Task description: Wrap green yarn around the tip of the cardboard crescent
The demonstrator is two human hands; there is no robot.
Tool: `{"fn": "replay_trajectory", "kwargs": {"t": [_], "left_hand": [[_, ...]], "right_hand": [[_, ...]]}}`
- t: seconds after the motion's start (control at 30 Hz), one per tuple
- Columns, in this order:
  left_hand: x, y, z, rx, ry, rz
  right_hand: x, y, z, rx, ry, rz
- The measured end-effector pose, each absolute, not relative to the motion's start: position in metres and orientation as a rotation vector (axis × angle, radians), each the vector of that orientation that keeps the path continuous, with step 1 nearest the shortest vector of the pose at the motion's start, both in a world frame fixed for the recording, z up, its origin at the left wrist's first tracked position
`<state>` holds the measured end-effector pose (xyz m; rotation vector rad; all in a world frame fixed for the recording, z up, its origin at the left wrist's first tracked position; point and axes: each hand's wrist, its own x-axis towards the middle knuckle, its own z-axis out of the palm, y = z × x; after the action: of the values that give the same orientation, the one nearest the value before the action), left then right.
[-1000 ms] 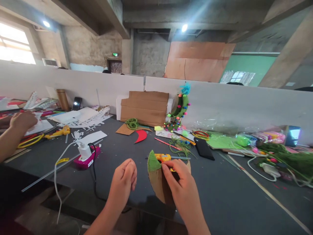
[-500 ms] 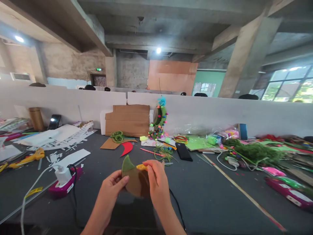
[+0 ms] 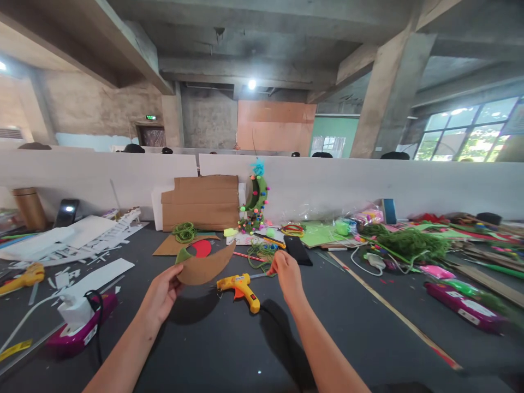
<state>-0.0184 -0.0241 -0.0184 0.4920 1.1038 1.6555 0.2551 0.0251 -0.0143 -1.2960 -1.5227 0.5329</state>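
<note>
crescent [image 3: 208, 267]: matt cardboard | glue gun [image 3: 241, 284]: smooth plastic | tabletop [image 3: 347, 333]: matt

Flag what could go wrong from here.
1. The yellow glue gun lies with its nozzle toward the left hand and the cardboard crescent it holds; if hot, it might burn the fingers. Heat can't be seen.
2. The gun's cord runs near the right forearm; a snag could drag the gun.
3. Loose green yarn is bunched near the right hand and could tangle.
</note>
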Motion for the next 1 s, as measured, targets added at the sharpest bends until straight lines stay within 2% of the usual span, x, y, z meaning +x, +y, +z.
{"fn": "replay_trajectory", "kwargs": {"t": [0.2,0.37,0.53,0.73,0.87,1.0], "left_hand": [[-0.016,0.000,-0.036,0.375,1.008,1.625],[-0.029,0.003,-0.053,0.295,1.001,1.673],[-0.031,0.002,-0.055,0.299,1.004,1.669],[-0.032,0.005,-0.056,0.298,0.994,1.687],[-0.033,0.007,-0.058,0.300,0.992,1.693],[-0.031,0.006,-0.057,0.318,0.978,1.694]], "right_hand": [[0.269,0.049,-0.028,-1.501,-1.805,0.269],[0.250,0.041,-0.044,-1.465,-2.130,-0.013],[0.243,0.026,-0.037,-1.439,-2.266,-0.209],[0.271,0.028,-0.028,-1.675,-2.153,-0.284],[0.290,0.042,-0.035,-1.975,-1.959,-0.257],[0.288,0.048,-0.045,-2.052,-1.921,-0.234]]}}
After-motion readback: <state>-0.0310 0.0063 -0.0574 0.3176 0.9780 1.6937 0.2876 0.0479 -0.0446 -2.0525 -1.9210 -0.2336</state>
